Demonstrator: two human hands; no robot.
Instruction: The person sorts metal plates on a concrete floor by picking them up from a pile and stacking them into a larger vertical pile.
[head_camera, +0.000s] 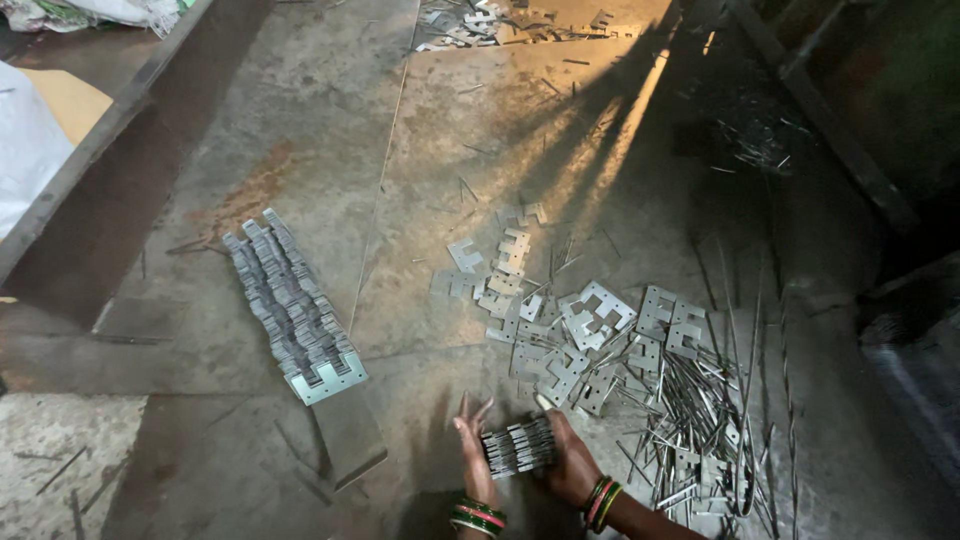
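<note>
Both of my hands grip a small stack of flat notched metal plates held on edge just above the floor. My left hand presses the stack's left end with fingers spread upward, and my right hand clamps the right end. Coloured bangles sit on both wrists. Directly beyond my hands lies a loose scattered pile of the same plates. To the left, a long tidy row of stacked plates leans along the floor.
Thin metal rods and strip offcuts litter the floor at right. More plates lie at the far top. A dark metal beam runs diagonally at left, and dark machinery stands at right.
</note>
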